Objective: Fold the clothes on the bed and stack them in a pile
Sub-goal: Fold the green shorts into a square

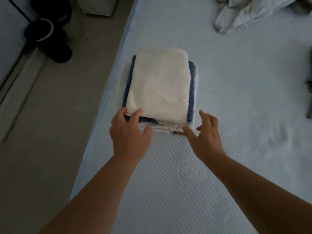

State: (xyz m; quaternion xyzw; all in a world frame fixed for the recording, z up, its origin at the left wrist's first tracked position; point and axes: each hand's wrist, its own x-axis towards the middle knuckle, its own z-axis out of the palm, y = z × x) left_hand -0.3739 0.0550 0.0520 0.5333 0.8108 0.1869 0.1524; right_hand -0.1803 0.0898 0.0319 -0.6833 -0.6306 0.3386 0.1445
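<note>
Clothes folded so far make one pile (158,92) near the left edge of the bed (236,98), and at least four layers can be counted in it: a cream piece (157,86) on top, a dark blue piece (191,92) showing as a border along both of its long sides, a pale grey-white piece (195,78) sticking out at the right, and a white printed piece (162,128) at the bottom of the near end. One crumpled light garment (236,12) lies unfolded toward the far right corner of the bed, well apart from the pile, and one dark item (309,85), cut off by the frame, sits at the bed's right edge. Two hands are in view, both at the near end of the pile. The left hand (130,134) has its fingertips resting on the near left corner of the cream piece, fingers only lightly bent, holding nothing. The right hand (206,134) is spread wide, its thumb touching the near right corner of the pile and its fingers raised just beside the pile's right side. The grip of neither hand closes on cloth. On the floor (42,132) left of the bed stands one dark boot-like thing (50,34).
</note>
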